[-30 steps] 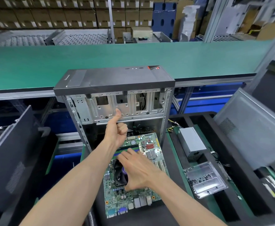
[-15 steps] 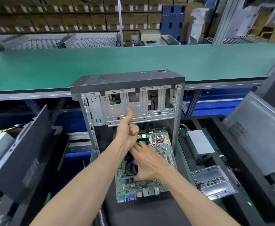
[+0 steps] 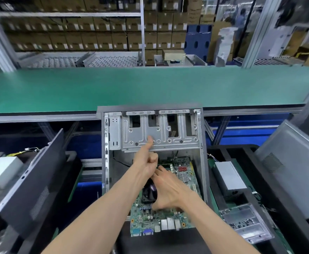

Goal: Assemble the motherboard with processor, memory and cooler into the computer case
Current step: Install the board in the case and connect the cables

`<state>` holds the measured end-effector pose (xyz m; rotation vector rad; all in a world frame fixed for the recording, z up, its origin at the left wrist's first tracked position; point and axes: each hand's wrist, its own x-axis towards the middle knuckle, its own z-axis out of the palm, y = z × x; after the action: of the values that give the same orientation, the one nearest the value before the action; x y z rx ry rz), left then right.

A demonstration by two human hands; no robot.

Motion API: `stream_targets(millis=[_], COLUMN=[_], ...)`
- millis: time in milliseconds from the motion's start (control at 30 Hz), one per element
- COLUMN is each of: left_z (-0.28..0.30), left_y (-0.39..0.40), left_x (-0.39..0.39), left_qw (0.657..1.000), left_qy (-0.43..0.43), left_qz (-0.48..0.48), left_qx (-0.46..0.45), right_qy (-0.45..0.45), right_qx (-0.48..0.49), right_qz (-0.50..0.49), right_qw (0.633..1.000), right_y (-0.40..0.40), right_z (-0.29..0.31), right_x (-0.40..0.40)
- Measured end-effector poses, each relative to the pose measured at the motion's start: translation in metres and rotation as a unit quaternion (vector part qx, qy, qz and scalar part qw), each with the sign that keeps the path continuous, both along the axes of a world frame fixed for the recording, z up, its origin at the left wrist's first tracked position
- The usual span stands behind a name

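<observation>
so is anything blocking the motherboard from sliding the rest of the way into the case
Nothing visible blocks it. The motherboard lies partly inside the open case, its port edge sticking out. The metal drive cage sits above the far end, where the left hand rests its thumb.

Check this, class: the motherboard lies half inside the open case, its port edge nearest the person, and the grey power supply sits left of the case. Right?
Not quite. The head view shows the grey power supply right of the case, not left. The motherboard detail stands.

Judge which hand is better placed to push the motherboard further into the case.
Right, probably. The right hand already grips the cooler on the motherboard; the left hand is busy, thumb against the case drive cage.
</observation>
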<state>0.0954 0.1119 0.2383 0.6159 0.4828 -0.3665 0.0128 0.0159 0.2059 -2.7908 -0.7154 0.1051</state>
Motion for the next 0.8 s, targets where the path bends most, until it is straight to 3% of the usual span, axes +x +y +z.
stream_targets(millis=[433, 800], left_z=[-0.018, -0.043], left_y=[-0.013, -0.016], left_x=[0.003, 0.026], left_qw=[0.997, 0.991], left_qy=[0.074, 0.122], left_qz=[-0.003, -0.038], left_qx=[0.018, 0.028], right_qy=[0.187, 0.238], right_qx=[0.043, 0.088], right_qz=[-0.058, -0.072], right_qw=[0.980, 0.965], right_y=[-0.014, -0.021], right_z=[0.005, 0.002], right_x=[0.006, 0.025])
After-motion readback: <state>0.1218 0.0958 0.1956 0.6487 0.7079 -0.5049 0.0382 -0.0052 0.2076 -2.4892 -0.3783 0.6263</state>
